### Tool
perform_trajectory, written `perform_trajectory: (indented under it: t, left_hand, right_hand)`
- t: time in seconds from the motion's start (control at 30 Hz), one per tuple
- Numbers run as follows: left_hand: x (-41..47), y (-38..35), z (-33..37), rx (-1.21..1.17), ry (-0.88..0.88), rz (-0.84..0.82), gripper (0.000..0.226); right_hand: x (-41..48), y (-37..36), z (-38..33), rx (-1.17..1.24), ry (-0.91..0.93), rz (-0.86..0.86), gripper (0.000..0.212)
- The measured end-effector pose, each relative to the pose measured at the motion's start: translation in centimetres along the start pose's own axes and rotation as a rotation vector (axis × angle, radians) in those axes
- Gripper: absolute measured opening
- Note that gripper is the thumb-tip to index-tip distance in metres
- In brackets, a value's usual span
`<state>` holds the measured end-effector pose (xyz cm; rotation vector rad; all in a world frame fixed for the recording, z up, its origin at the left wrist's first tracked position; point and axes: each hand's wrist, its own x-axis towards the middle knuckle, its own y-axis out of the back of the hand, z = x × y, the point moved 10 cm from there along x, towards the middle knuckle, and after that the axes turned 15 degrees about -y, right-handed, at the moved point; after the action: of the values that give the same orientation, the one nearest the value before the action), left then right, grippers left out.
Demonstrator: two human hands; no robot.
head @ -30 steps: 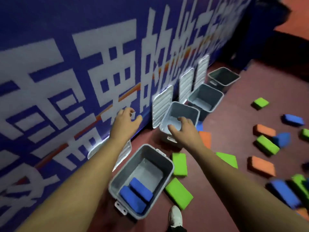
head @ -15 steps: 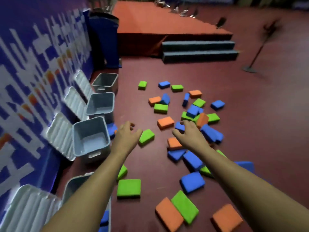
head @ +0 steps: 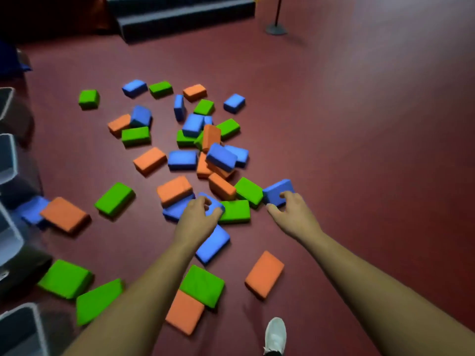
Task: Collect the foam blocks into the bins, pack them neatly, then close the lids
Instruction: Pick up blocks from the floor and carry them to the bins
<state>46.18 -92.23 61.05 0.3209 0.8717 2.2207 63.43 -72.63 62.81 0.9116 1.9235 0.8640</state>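
- My left hand (head: 198, 218) is at the middle of the frame, fingers and thumb curled round the centre blue block (head: 213, 204).
- My right hand (head: 293, 211), just right of centre, grips the right blue block (head: 276, 190) between thumb and bent fingers. That block touches a green block (head: 248, 190).
- The other foam blocks (head: 182, 159), blue, green and orange, lie scattered on the red floor (head: 359, 150).
- Grey bins (head: 10, 160) run down the left edge, cut off by the frame.
- My white shoe (head: 275, 335) shows at the bottom.
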Motion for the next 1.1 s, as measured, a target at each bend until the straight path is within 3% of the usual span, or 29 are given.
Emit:
perform_trajectory:
  t: [0.27,0.7,0.87,0.93,1.0,1.1]
  left_hand:
    - [8.0,-25.8,-4.8,0.001,0.13,-0.224,0.022]
    - [9.9,-66.2,-35.0,0.037,0.278,-0.554,0.015]
    - [6.8,-75.0,-45.0,-0.044,0.452,-0.649,0.06]
    - [5.3,-77.2,-47.1,-0.115,0.526,-0.7,0.056]
    - [4.9,-78.0,-48.6,-0.144,0.546,-0.68,0.082]
    - [5.4,-75.4,-50.2,-0.126,0.523,-0.614,0.094]
  right_hand:
    - [18.7,-7.4,18.5,-0.037,-0.199,-0.126,0.054]
    - [35.2,-47.9,47.7,0.171,-0.666,-0.322,0.049]
    - [36.3,-60.7,56.0,0.304,-0.837,-0.425,0.077]
    - [35.3,-63.9,57.0,0.474,-0.955,-0.514,0.066]
    - [34.5,-65.8,56.1,0.671,-1.03,-0.585,0.049]
    - [35.6,-65.3,53.0,0.738,-0.918,-0.549,0.043]
